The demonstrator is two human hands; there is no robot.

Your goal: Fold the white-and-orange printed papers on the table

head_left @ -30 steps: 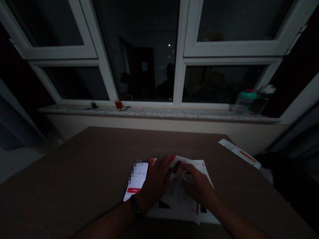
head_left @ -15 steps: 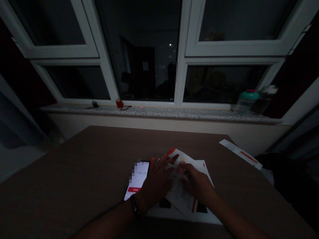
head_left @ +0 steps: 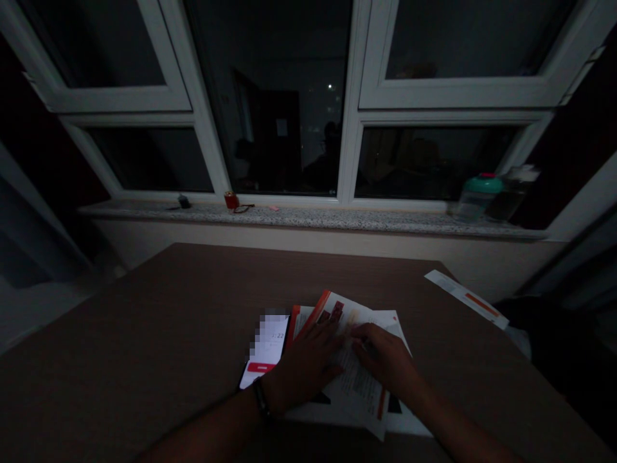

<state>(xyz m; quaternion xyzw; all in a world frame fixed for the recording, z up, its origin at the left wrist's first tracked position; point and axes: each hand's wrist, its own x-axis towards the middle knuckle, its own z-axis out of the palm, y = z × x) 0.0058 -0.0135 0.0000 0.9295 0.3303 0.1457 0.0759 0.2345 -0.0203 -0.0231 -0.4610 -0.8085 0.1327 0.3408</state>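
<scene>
Our left hand (head_left: 306, 363) lies flat on red-edged white printed paper (head_left: 354, 379), our right hand (head_left: 384, 354) curled, grip unclear; left of it, black-rimmed phone (head_left: 268, 348) reads "22".

We saw a white printed sheet (head_left: 357, 374), orange-red along its edge, with small dark reddish pictures near its top. It lay askew over another white paper (head_left: 392, 320) on the table (head_left: 144, 334), one corner jutting past the lower paper's near edge.

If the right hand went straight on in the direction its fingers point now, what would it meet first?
Probably the left hand, which lies spread on the printed sheet just ahead of the right hand; any height difference is unclear in the dim light.
</scene>
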